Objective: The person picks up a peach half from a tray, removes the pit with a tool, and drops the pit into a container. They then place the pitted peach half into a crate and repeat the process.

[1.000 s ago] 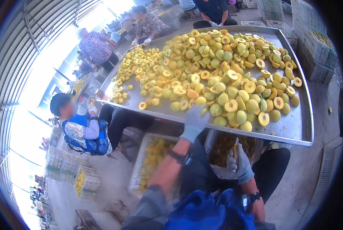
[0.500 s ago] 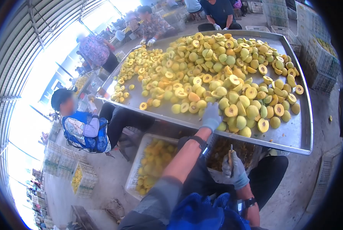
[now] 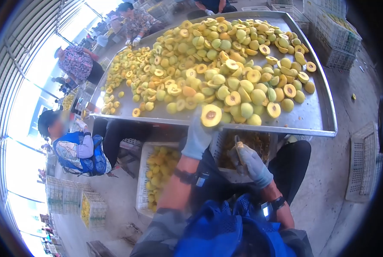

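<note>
Halved yellow-green fruits (image 3: 217, 80) are heaped on a large metal tray table (image 3: 305, 125). My gloved left hand (image 3: 199, 136) is closed on a fruit half (image 3: 211, 115), its cut face with a brown centre turned up, just over the tray's near edge. To the right and lower, my gloved right hand (image 3: 250, 162) grips a small tool with a wooden handle (image 3: 240, 145) and a thin metal tip. Under that hand stands a crate (image 3: 216, 147) with brownish bits inside.
A white crate of yellow fruit (image 3: 142, 188) stands below the tray, left of my legs. A co-worker in a blue vest (image 3: 78, 150) sits at the left; others are beyond the tray. Stacked crates (image 3: 335, 38) stand at the back right, an empty-looking crate (image 3: 363, 165) at the right.
My left hand has drawn back from the heap toward me and now holds a fruit half. My right hand has risen slightly with the tool. The whole view has shifted.
</note>
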Demonstrator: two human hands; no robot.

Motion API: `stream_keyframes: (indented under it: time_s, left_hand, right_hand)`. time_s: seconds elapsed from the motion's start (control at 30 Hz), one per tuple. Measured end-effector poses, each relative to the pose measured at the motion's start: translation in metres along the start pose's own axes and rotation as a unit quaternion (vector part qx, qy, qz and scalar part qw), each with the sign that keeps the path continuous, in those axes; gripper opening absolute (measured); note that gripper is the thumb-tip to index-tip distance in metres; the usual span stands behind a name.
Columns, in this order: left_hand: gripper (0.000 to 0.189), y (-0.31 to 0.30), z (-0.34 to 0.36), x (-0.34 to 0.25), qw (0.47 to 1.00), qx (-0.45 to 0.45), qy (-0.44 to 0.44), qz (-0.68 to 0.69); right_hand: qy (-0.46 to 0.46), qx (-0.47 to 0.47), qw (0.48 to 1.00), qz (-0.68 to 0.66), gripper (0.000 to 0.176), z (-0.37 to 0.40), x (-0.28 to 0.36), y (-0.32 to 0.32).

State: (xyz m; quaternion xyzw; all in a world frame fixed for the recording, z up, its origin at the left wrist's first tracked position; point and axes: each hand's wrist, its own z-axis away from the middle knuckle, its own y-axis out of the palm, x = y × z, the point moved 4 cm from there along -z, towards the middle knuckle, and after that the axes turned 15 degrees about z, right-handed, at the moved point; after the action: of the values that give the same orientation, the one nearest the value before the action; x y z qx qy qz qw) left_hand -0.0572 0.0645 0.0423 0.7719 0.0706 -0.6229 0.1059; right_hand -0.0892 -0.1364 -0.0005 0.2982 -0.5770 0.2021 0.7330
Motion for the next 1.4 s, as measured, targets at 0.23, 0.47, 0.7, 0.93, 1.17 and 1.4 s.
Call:
stream_keyframes:
  time_s: [0.23,0.47,0.7,0.93,1.17,1.4]
  left_hand:
    - [0.049,0.013,0.025,0.003,0.997,0.002,0.065,-0.045]
    - [0.036,0.030,0.033,-0.009,1.000,-0.001,0.024,0.011]
    - [0.026,0.037,0.038,0.007,0.971,-0.032,-0.027,0.237]
    - [0.043,0.048,0.039,0.007,0.973,-0.018,-0.057,0.222]
    - [0.052,0.064,0.045,0.006,0.934,-0.101,-0.133,0.317]
    - [0.052,0.065,0.047,0.003,0.961,-0.109,-0.098,0.236]
  right_hand:
    - [0.013,0.013,0.999,0.039,0.034,0.001,0.039,0.015]
    - [0.029,-0.039,0.997,0.058,0.035,-0.010,0.041,0.020]
    - [0.002,-0.097,0.988,0.121,0.036,-0.018,0.021,0.016]
    - [-0.059,-0.146,0.967,0.198,0.039,-0.013,0.017,0.015]
    - [-0.105,-0.187,0.948,0.234,0.047,-0.018,0.002,0.011]
    - [-0.046,-0.130,0.969,0.205,0.050,-0.009,0.009,0.013]
